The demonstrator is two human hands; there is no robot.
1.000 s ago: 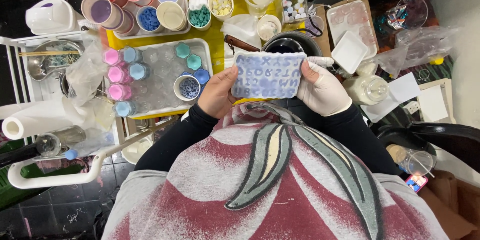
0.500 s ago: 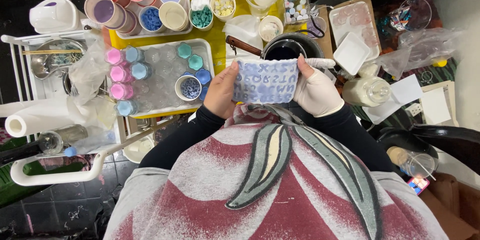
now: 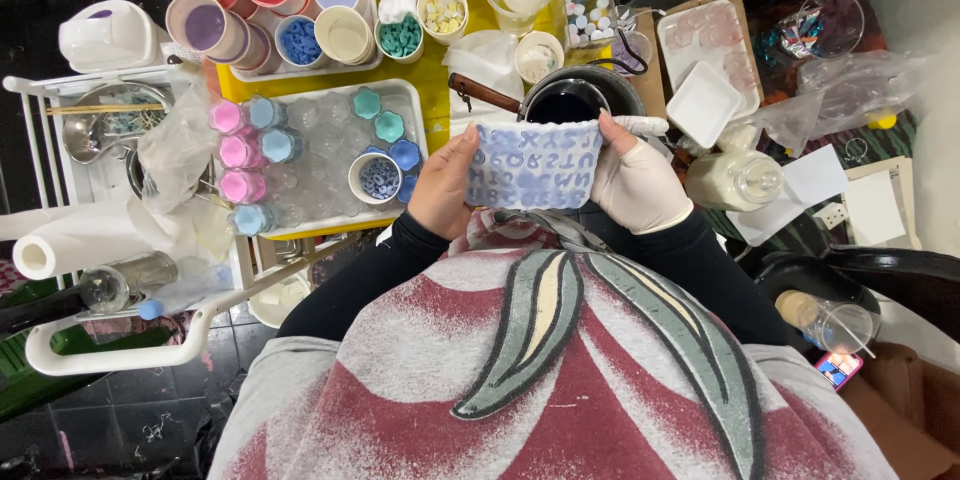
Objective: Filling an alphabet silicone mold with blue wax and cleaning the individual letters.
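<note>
Both hands hold a pale blue flexible mould (image 3: 535, 164) with rows of raised letter shapes, bent into a curve just above my chest. My left hand (image 3: 444, 184) is bare and grips the mould's left edge, thumb on top. My right hand (image 3: 636, 180) wears a cream glove and grips the right edge. Behind the mould stands a dark round bowl (image 3: 570, 98).
A white tray (image 3: 408, 92) to the left carries pink, blue and teal small pots and a cup of blue bits (image 3: 378, 178). Paint cups (image 3: 200, 24) line the yellow tabletop (image 3: 434, 82). A white square dish (image 3: 704, 103), a plastic bottle (image 3: 735, 178) and paper roll (image 3: 60, 244) lie around.
The mould has come nearer my body and is bent more strongly between both hands, its top edge curling over. Both hands keep their grip.
</note>
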